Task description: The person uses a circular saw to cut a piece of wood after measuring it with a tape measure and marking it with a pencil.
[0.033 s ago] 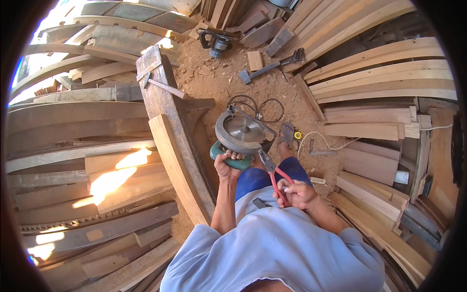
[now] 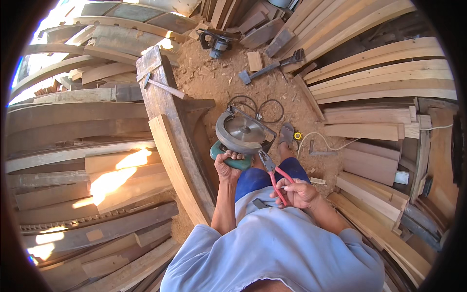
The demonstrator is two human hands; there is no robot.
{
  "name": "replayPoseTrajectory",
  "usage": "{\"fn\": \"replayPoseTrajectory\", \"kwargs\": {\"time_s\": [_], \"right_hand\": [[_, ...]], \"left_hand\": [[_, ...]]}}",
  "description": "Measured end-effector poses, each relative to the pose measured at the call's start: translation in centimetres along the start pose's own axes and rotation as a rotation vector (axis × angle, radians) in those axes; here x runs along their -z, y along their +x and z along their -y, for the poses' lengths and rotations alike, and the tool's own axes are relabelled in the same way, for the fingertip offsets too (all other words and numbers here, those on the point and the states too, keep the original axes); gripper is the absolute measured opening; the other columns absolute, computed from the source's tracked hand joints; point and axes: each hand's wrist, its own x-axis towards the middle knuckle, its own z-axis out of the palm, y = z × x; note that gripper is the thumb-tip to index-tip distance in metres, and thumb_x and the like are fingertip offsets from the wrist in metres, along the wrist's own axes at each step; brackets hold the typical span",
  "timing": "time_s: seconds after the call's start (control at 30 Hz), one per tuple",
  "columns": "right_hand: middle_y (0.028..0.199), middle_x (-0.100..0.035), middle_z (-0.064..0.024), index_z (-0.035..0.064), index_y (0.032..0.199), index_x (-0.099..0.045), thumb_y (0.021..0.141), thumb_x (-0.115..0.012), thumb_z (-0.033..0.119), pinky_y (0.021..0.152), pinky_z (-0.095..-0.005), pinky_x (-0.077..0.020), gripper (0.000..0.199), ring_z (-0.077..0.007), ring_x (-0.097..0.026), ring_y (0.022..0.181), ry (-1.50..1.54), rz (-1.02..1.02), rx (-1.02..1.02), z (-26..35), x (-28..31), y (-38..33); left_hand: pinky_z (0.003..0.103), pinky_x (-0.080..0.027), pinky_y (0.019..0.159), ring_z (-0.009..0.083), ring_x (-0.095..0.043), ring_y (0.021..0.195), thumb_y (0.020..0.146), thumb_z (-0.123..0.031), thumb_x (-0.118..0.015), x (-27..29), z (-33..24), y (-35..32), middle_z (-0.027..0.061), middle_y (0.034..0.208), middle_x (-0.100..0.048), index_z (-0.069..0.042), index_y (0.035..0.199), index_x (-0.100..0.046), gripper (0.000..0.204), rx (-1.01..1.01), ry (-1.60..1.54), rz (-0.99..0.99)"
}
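Note:
My left hand (image 2: 228, 165) is wrapped round the green body of a circular saw (image 2: 241, 129), held up in front of my legs with its round blade facing up. In my right hand (image 2: 297, 193) is a pair of pliers (image 2: 271, 167) with red handles, gripped near the handle ends. The grey pliers jaws reach to the lower right edge of the saw, by its base plate. What exactly the jaws touch there is too small to tell. A black cable (image 2: 271, 111) lies in loops on the ground beyond the saw.
On my left a heavy wooden bench (image 2: 168, 97) bears a hammer (image 2: 168, 89) and a pale board (image 2: 175, 170). An axe-like tool (image 2: 267, 68), another power tool (image 2: 216, 44) and a yellow tape measure (image 2: 297, 136) lie on the sawdust. Stacked planks (image 2: 379, 73) line both sides.
The fingers of my right hand have shifted slightly on the red handles. The saw and my left hand stay practically where they were.

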Motion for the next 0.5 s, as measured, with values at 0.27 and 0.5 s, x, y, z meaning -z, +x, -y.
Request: {"fn": "replayPoseTrajectory", "kwargs": {"time_s": [0.27,0.5], "right_hand": [[0.102,-0.067,-0.0146,-0.0025,0.113,-0.064,0.086,-0.05,0.003,0.059,-0.0324,-0.0582,0.031,-0.0203,-0.071,0.076,-0.849,-0.315,-0.032,2.5,-0.4,0.1],[0.097,-0.066,-0.0169,0.0031,0.1,-0.06,0.087,-0.049,0.001,0.066,-0.0366,-0.0566,0.018,-0.0228,-0.067,0.071,-0.134,-0.144,0.022,-0.1,2.1,0.6]], "left_hand": [[0.041,-0.048,0.079,0.0267,-0.057,0.073,0.075,-0.016,-0.06,0.1,0.1,0.2,0.009,0.07,-0.058,-0.007,0.073,-0.058,0.009,0.007,0.063,-0.009],[0.038,-0.048,0.076,0.0239,-0.055,0.069,0.072,-0.015,-0.062,-0.6,0.2,-0.4,0.0083,0.068,-0.055,-0.007,0.074,-0.055,0.01,-0.032,0.06,-0.054]]}}
